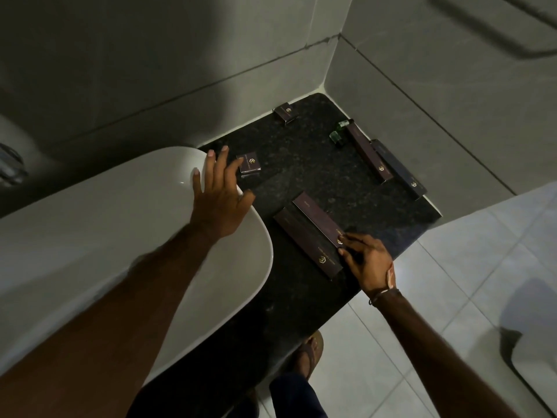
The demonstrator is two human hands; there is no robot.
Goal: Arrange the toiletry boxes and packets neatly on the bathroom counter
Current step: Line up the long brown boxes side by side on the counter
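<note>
Two long dark boxes lie side by side near the front of the dark granite counter [301,158]: the right long box [319,220] and the left long box [304,241]. My right hand [366,260] has its fingertips pinched on the near end of the right one. My left hand [221,191] rests with fingers spread on the sink rim, holding nothing. A small square box [248,165] lies just past its fingertips. Another small box [285,112] sits at the back wall. Two more long boxes [369,152] [401,168] lie along the right edge, beside two small green bottles [339,132].
The white basin [90,236] fills the left side and overlaps the counter. Tiled walls close the back and right corner. The counter's front and right edges drop to a pale tiled floor [422,327], where my sandalled foot [307,354] stands. A white fixture [536,351] sits at far right.
</note>
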